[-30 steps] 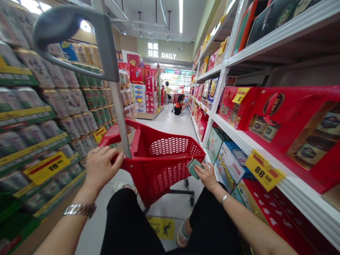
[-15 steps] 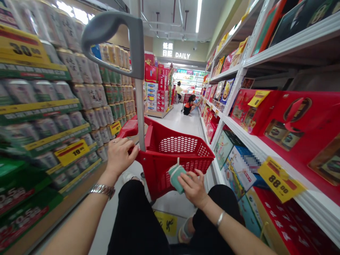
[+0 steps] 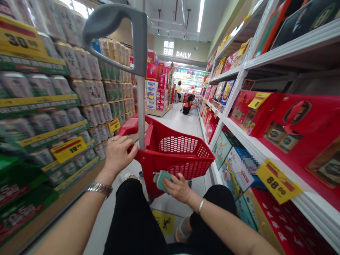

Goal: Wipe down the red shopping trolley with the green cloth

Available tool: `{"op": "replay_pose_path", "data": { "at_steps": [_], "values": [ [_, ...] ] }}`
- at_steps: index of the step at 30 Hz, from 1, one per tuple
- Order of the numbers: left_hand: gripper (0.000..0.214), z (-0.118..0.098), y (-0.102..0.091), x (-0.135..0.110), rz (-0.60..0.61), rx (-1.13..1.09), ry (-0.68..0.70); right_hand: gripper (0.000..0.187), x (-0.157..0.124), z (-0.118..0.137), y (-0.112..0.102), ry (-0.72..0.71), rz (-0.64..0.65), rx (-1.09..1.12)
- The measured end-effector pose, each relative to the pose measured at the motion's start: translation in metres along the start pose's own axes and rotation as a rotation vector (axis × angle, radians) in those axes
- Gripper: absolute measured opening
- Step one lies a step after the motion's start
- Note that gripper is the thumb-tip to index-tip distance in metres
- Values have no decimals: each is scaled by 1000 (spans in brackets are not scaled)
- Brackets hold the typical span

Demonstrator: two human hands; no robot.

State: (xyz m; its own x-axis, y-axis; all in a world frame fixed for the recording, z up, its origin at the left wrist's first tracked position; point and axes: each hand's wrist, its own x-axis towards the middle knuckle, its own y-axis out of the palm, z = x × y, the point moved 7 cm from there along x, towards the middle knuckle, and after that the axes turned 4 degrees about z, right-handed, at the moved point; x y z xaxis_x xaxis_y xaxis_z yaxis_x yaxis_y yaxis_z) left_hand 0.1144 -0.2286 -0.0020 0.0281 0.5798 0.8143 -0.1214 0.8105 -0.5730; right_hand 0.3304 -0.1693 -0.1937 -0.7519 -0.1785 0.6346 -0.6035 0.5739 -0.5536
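I crouch in a shop aisle behind a red shopping basket cart (image 3: 183, 159) with a tall grey pull handle (image 3: 119, 32). My left hand (image 3: 118, 154) is closed on the cart's near rim beside the handle's pole (image 3: 141, 113). A watch sits on that wrist. My right hand (image 3: 177, 187) is shut on a small teal pouch (image 3: 162, 179), held in front of the cart's near wall above my knees in black trousers. A bangle is on the right wrist.
Shelves of cans with yellow price tags (image 3: 69, 148) line the left. Red gift boxes (image 3: 289, 124) and an 88.00 tag (image 3: 277, 182) fill the right shelves. A person (image 3: 189, 104) crouches far down the aisle. A yellow floor sticker (image 3: 163, 222) lies under the cart.
My right hand has carried the teal pouch leftward and down, from the cart's right side to its near wall. The left hand has stayed on the rim; the view swung slightly.
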Motion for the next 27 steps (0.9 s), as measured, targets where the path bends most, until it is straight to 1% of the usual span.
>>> {"op": "replay_pose_path", "data": {
  "at_steps": [3, 8, 13, 16, 19, 21, 23, 25, 27],
  "values": [
    [34, 3, 3, 1, 41, -25, -47, 18, -24, -19, -3, -8, 44, 17],
    [35, 6, 5, 2, 87, -51, -95, 19, -58, -54, -15, 48, 79, -42],
    [35, 4, 2, 2, 46, -46, -54, 22, -98, -88, -15, 178, 216, -136],
    [36, 4, 1, 2, 40, -2, -31, 24, -120, -109, -24, 274, 226, -176],
    [38, 4, 1, 3, 49, 6, -24, 29, -135, -129, -39, 380, 226, -207],
    [38, 4, 1, 4, 60, -2, -28, 32, -140, -137, -50, 446, 234, -219],
    [38, 5, 2, 5, 61, -10, -40, 34, -136, -141, -63, 528, 211, -205],
    [37, 6, 2, 6, 58, -28, -54, 37, -121, -138, -77, 593, 145, -156],
    [36, 7, 4, 7, 67, -50, -75, 40, -93, -129, -88, 601, 60, -84]
  ]
}}
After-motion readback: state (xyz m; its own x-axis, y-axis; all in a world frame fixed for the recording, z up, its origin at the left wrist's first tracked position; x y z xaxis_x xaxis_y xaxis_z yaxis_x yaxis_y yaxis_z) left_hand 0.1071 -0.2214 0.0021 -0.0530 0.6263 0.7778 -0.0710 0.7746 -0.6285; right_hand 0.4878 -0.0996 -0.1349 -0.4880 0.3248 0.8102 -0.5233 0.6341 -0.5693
